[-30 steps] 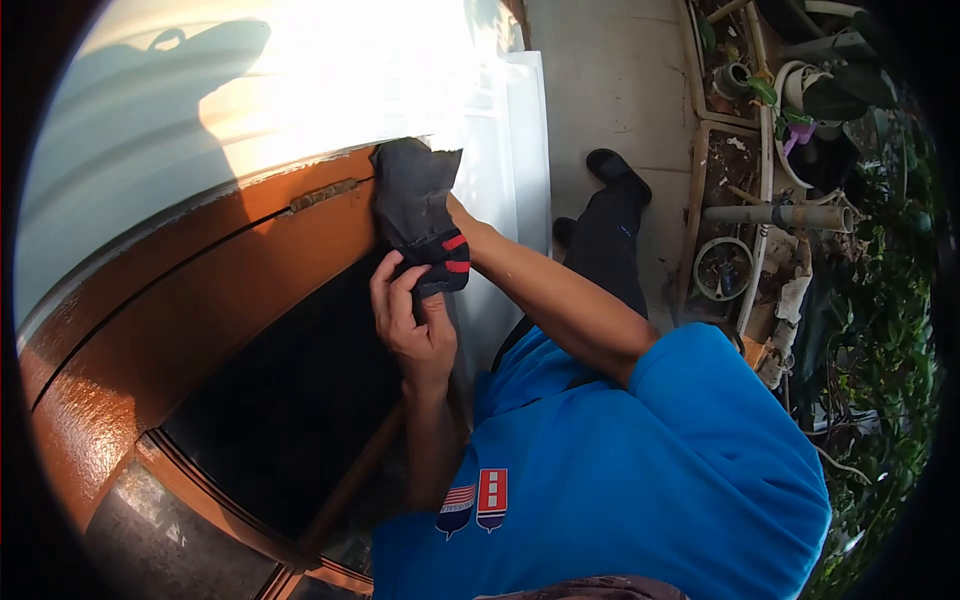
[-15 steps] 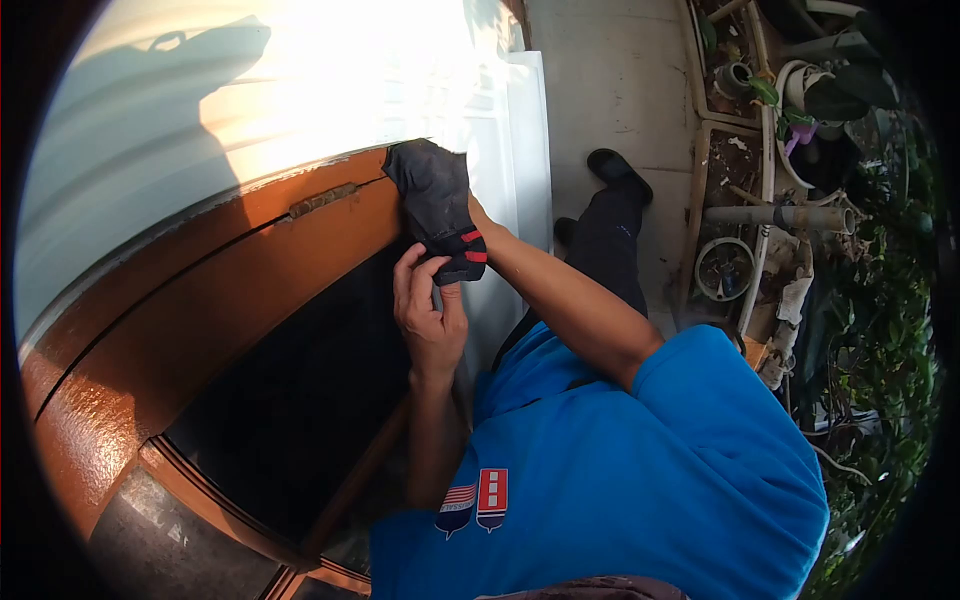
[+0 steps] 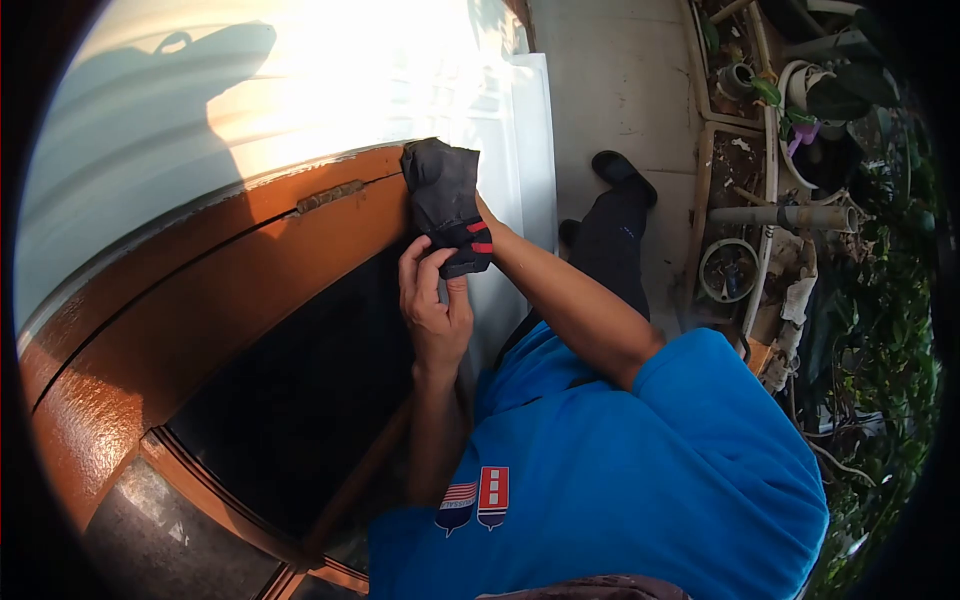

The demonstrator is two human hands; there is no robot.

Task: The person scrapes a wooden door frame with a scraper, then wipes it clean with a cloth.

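Note:
A black cloth piece (image 3: 440, 190) with red stripes, perhaps a glove, hangs against the upper edge of an orange-brown wooden frame (image 3: 270, 270). Its lower edge, near the stripes, is pinched between the thumb and fingers of my left hand (image 3: 438, 320). My right forearm (image 3: 570, 295) reaches up to the cloth from the right. The cloth hides my right hand, so its fingers do not show, and whether it is inside or behind the cloth is unclear.
A metal hinge (image 3: 330, 197) sits on the frame, beside a dark opening (image 3: 310, 370). Sunlit white panelling (image 3: 300, 90) stands above. To the right are the grey floor (image 3: 600, 110), planters, a pipe (image 3: 790, 217), a round pot (image 3: 728, 270) and green plants (image 3: 890, 370).
The black cloth and both hands have shifted slightly to the right in view. My left hand still holds the cloth's lower edge.

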